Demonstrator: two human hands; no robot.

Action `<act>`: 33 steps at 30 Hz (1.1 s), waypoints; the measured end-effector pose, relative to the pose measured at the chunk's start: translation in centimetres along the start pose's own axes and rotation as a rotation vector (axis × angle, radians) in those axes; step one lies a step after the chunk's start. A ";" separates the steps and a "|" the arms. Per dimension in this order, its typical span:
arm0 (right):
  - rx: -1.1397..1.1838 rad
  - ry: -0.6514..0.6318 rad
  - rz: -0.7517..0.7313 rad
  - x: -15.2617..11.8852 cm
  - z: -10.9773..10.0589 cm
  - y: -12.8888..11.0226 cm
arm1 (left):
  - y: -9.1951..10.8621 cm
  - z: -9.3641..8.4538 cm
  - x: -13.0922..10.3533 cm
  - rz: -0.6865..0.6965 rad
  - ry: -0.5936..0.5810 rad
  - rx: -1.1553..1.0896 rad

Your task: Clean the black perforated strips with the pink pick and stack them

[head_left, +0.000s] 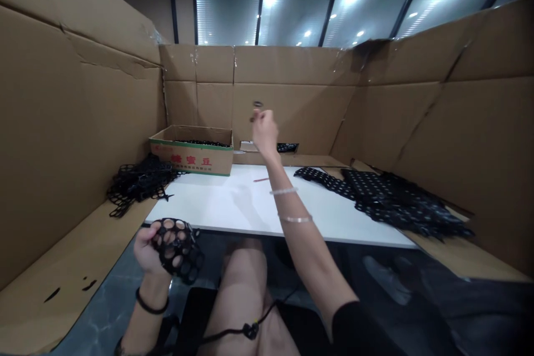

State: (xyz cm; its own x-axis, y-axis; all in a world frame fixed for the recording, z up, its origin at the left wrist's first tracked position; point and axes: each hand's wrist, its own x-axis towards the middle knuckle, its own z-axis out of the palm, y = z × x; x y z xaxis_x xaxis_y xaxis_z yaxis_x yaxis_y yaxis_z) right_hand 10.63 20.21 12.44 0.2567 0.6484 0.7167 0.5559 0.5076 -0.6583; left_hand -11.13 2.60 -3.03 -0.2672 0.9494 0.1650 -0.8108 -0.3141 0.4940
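My left hand (pixel 148 250) is closed on a piece of black mesh (pixel 177 247) with large round holes, held low in front of the table's front edge. Above the table's far part, my right hand (pixel 265 130) is raised and closed, slightly blurred, with a small dark ring-like piece (pixel 257 104) at its fingertips. A heap of black netting (pixel 139 181) lies left of the table. On the right, sheets of black perforated material (pixel 392 197) spread over the table edge and the cardboard.
An open cardboard box (pixel 196 158) holding black pieces stands at the table's back left. The white table (pixel 225 200) carries a thin reddish strip (pixel 261 179). Tall cardboard walls (pixel 292 67) surround it. A person's shoe (pixel 386 278) shows below right.
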 end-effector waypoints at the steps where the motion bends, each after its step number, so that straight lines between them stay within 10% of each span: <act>1: -0.055 -0.133 0.028 1.2 1.1 -0.4 | -0.6 0.1 0.0 -0.006 0.009 -0.019; 6: 0.064 -0.148 -0.141 -4.4 1.4 -0.2 | -1.8 0.8 0.0 -0.073 0.043 -0.021; 14: 0.694 -1.204 0.011 -20.7 1.0 2.0 | -2.7 1.7 -0.5 -0.112 -0.040 0.078; 24: 0.424 -1.109 0.046 -16.8 -4.3 2.3 | -2.9 -0.4 1.0 -0.174 -0.551 0.802; 28: 0.382 -1.062 -0.046 -14.6 -5.3 0.8 | -1.5 -0.1 1.2 -0.242 -0.570 0.992; 33: 0.430 -1.327 -0.179 -12.5 -5.0 -1.1 | -1.6 0.9 0.5 -0.380 -0.661 0.882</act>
State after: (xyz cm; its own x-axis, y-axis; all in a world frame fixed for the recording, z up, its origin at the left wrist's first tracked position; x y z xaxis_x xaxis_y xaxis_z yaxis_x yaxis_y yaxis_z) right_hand 10.74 8.73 5.29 -0.8520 0.4806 0.2077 0.1577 0.6138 -0.7735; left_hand -9.48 3.55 -2.98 0.4491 0.8785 0.1630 -0.0673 -0.1486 0.9866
